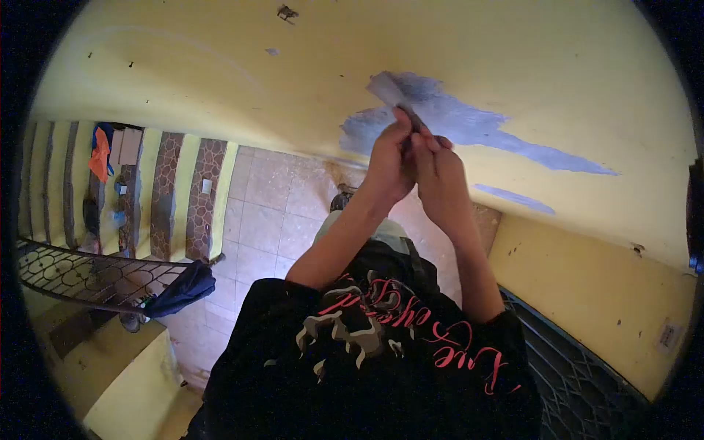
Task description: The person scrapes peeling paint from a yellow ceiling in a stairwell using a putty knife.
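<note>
A flat-bladed scraper [386, 91] is held up against the yellow wall [293, 81], its blade over a bluish-grey patch [469, 121] with ragged edges. My left hand [391, 158] is closed round the scraper's handle, with the thumb up along it. Beside it and touching it, my right hand [440, 172] is closed at the same handle, its fingertips near the handle's upper part. A second, smaller bluish patch [515, 198] shows lower on the wall to the right.
On the left are stairs [165, 198] with stone-patterned risers, an orange cloth [99, 155] and a metal railing [81, 282] with a dark cloth [183, 287] over its end. Tiled floor [257, 213] lies below. A dark metal lattice [572, 367] stands at the lower right.
</note>
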A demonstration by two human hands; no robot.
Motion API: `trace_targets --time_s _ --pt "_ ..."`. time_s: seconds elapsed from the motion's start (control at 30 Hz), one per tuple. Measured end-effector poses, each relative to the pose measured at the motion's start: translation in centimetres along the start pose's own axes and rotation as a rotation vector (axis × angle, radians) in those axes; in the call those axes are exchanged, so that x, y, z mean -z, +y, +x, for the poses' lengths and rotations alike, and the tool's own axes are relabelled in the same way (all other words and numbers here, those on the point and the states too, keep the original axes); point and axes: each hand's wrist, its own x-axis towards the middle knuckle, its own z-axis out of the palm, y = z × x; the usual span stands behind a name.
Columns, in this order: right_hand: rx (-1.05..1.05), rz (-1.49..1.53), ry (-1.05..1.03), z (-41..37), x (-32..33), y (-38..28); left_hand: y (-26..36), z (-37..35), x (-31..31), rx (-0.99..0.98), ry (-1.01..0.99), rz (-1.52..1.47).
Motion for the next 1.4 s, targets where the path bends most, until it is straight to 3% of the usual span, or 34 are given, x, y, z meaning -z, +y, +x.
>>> trace_targets --time_s 0.1,0.23,0.3,0.33,0.37,0.43,0.47,0.5,0.6,0.63,0.7,0.73,0.77,0.83,0.87,0.97,1.0,1.03,1.1,1.17,1.23,1.27,1.3,1.37,1.4 --pt "-0.08 0.056 -0.108 -0.2 0.4 -1.5 0.3 0.2 0.8 -0.041 -0.163 -0.122" --pt "-0.033 0.093 -0.039 -1.8 1.0 -0.8 -0.7 -0.2 0.1 0.018 -0.149 -0.061" --pt "-0.029 0.011 -0.067 0.6 0.4 1.4 -0.9 0.1 -0.5 0.026 0.016 0.014" --pt "-0.046 -0.059 -0.089 0.9 0.0 2.4 -0.5 0.4 -1.2 -0.025 0.199 0.114" --pt "-0.052 -0.057 -0.095 0.0 0.3 1.9 -0.8 -0.2 -0.9 -0.024 0.208 0.112" --pt "-0.107 0.033 -0.178 -0.6 1.5 0.0 -0.9 0.0 0.0 -0.002 -0.101 0.037" --pt "-0.176 0.01 -0.116 -0.4 1.3 -0.2 -0.9 0.2 -0.2 0.016 0.042 0.073" --pt "-0.188 0.01 -0.122 -1.1 1.0 0.0 -1.2 -0.4 0.4 0.022 0.053 0.066" --pt "0.046 0.008 -0.034 -0.3 0.2 -0.2 0.1 0.0 0.8 -0.002 -0.139 -0.026" --pt "0.002 0.02 -0.048 -0.5 -0.8 1.1 -0.2 -0.5 2.6 0.019 -0.098 -0.037" --pt "0.166 -0.371 -0.111 3.1 -2.3 2.4 1.1 2.5 4.9 -0.106 -0.045 -0.037" --pt "0.051 -0.215 -0.165 1.8 -1.1 1.0 0.6 1.6 4.5 -0.127 -0.071 -0.226" --pt "0.046 -0.215 -0.17 1.1 -0.6 0.3 0.7 0.8 2.6 -0.128 -0.066 -0.23" --pt "0.117 -0.111 -0.133 -0.8 -0.2 -0.5 0.5 -1.3 -0.5 -0.041 0.042 0.055" --pt "-0.015 0.033 -0.119 -1.3 0.3 -0.8 0.1 -1.4 -0.7 -0.005 -0.041 0.056" --pt "-0.135 -0.02 -0.131 -0.5 0.9 0.1 -0.9 0.1 1.3 -0.015 0.001 0.008" --pt "-0.144 -0.014 -0.138 -0.9 0.7 0.2 -0.5 0.7 1.4 -0.064 0.179 0.203" --pt "-0.136 0.023 -0.144 -1.0 0.7 0.2 -0.6 0.2 1.2 -0.066 0.185 0.201" --pt "-0.102 0.095 -0.142 -0.5 0.8 0.3 -0.6 0.1 0.7 0.013 -0.069 0.052" --pt "-0.168 0.003 -0.114 -0.4 0.1 0.9 -0.5 -0.1 1.5 0.042 0.06 0.073" --pt "-0.063 0.003 -0.055 0.4 -0.5 1.3 -0.4 0.9 3.5 -0.004 -0.005 -0.104" --pt "-0.037 0.076 -0.125 0.1 0.1 1.0 -0.3 0.6 2.2 -0.024 -0.129 -0.018" --pt "-0.07 0.086 -0.132 -0.1 -0.7 2.0 -0.6 0.1 2.7 -0.006 -0.101 -0.025" --pt "0.16 -0.229 -0.042 2.3 -2.4 4.3 0.1 2.0 3.2 -0.141 0.025 0.035" --pt "0.081 -0.09 -0.115 1.8 -1.2 1.9 1.0 2.6 2.1 -0.151 -0.003 0.048"
